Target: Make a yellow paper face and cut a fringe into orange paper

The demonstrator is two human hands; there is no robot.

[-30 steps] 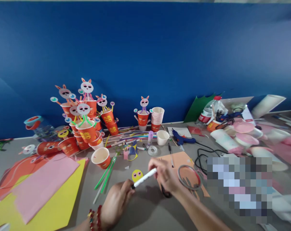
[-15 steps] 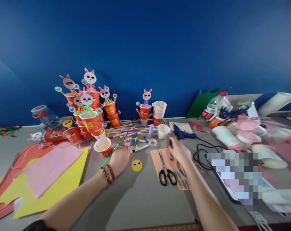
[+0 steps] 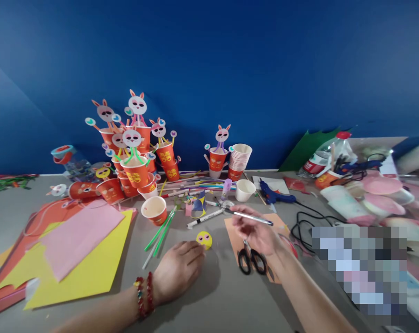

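My right hand (image 3: 260, 233) is raised above an orange paper sheet (image 3: 232, 231) and grips a pen (image 3: 253, 216) with a clear barrel and dark ends. Black-handled scissors (image 3: 251, 261) lie on that sheet, their blades mostly hidden behind the hand. My left hand (image 3: 180, 270) rests low over the table, its fingers bent together at the lower edge of a yellow paper circle (image 3: 204, 239). Two pinkish eyes are on the circle. A white marker (image 3: 205, 218) lies just beyond it. Green and white straws (image 3: 163, 233) lie left of it, near a paper cup (image 3: 154, 210).
Red cups with rabbit-faced figures (image 3: 135, 169) are stacked at the back left. Coloured paper sheets (image 3: 91, 277) cover the left side. Behind my right hand lies a blue glue gun (image 3: 275, 192) with a black cord (image 3: 301, 226). Pink-and-white cups (image 3: 351, 203) crowd the right.
My right hand has lifted off the orange sheet with the pen, which now lies sideways in its fingers. My left hand has drawn back from beside the straws to the yellow circle.
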